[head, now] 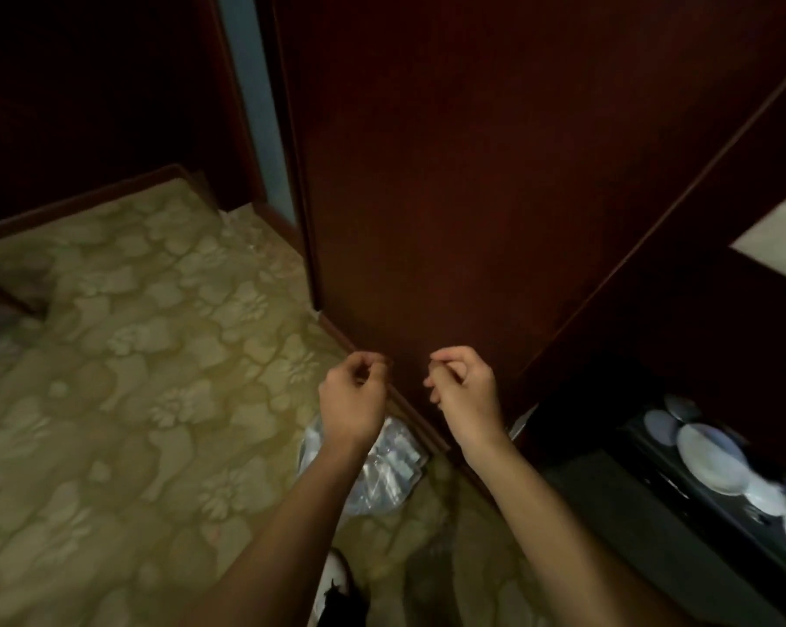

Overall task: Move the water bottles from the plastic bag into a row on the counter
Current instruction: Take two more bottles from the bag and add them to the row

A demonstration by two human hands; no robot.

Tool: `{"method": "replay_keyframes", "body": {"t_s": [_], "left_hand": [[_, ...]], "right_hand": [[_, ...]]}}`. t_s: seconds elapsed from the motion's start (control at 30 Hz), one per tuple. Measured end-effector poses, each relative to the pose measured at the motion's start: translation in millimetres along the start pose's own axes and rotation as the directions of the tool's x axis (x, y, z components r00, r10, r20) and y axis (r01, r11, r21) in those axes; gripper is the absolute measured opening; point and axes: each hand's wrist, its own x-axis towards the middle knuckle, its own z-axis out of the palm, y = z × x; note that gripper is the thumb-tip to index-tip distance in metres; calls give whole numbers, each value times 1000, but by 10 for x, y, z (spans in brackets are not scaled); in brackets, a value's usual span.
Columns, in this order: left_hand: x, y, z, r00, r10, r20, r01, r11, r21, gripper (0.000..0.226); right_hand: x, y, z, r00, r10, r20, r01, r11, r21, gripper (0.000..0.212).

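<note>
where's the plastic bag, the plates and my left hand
clear crinkled plastic bag on the carpet (388,472): head view, on its right side past the wrist
white round plates (712,457): head view, on the middle of the largest plate
left hand (352,395): head view, on the back of the hand

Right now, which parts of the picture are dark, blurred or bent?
Head view: dim overall, the wooden cabinet almost black at top; the plates at right smeared by motion blur; the plastic bag soft, its contents unclear; straight cabinet edges lean from wide-angle distortion.
</note>
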Motion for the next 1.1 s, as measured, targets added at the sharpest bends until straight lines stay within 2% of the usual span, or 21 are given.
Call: {"method": "replay_keyframes", "body": {"t_s": [0.13,0.33,0.47,0.6,0.73,0.87,0.97,1.1], "left_hand": [[105,-367,-253,989,-137,47,137,991,8,17],[168,-944,-395,944,-323,66,322,946,26,17],[257,-1291,-333,916,-398,57,396,917,51,17],[401,-1598,-184,878,-475,64,470,879,80,21],[648,-2114,110,843,-536,33,531,842,96,20],[923,-2783,446,813,-579,55,572,814,105,25],[1109,-3339,670,788,-615,33,611,787,93,28],[1272,-4049,887,768,-641,10,638,766,76,28]], "right_hand": [[29,307,385,991,126,45,-125,992,-13,6],[117,818,660,966,252,61,-244,964,-108,16],[232,1269,783,945,318,76,-300,936,-187,23],[408,1734,847,911,398,110,-362,897,-253,21],[625,2346,1006,843,507,176,-427,832,-354,6],[886,3028,1155,770,591,238,-459,773,-437,20],[1127,3584,1251,751,605,265,-455,765,-456,22],[1433,4311,1357,749,613,253,-444,747,-495,12]]}}
